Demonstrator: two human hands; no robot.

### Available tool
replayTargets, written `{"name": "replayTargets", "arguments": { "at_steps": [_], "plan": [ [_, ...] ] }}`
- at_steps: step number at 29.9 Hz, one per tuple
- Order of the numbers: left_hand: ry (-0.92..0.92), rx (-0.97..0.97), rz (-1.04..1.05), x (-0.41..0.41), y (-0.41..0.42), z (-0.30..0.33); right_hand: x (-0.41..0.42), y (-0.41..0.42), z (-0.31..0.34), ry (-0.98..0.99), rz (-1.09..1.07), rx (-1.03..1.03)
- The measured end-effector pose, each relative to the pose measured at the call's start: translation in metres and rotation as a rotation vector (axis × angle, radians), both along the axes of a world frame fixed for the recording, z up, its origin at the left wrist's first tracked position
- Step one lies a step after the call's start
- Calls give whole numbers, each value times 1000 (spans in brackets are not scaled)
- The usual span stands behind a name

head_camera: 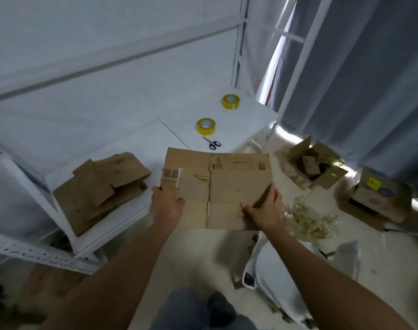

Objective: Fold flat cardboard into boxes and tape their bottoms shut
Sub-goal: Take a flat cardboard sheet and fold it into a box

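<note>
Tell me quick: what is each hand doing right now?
Left hand: grips the left edge of the flat cardboard.
Right hand: grips the cardboard's right edge, thumb on top.

- The flat cardboard sheet (pixel 227 186), brown with printed marks and fold creases, is held out level in the air, gripped at its left and right edges.
- A stack of flat cardboard (pixel 100 189) lies on the white shelf (pixel 155 139).
- Two yellow tape rolls (pixel 205 126) (pixel 230 101) lie flat on the shelf, apart from each other.
</note>
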State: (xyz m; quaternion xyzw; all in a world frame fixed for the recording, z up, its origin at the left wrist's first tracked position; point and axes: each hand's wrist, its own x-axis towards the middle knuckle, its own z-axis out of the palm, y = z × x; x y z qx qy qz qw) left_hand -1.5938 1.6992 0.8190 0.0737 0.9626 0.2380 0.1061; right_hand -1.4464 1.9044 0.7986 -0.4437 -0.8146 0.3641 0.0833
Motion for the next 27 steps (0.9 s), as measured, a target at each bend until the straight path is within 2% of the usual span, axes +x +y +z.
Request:
{"name": "replayTargets", "arguments": {
  "at_steps": [15, 22, 27],
  "plan": [
    [-49, -21, 135, -200, 104, -22, -236, 122, -26, -87, 141, 29],
    [-89, 36, 246, -252, 130, -41, -312, 161, -40, -107, 268, 54],
    [-56, 82, 357, -283, 153, -81, -370, 191, -72, -85, 372, 83]
  ]
}}
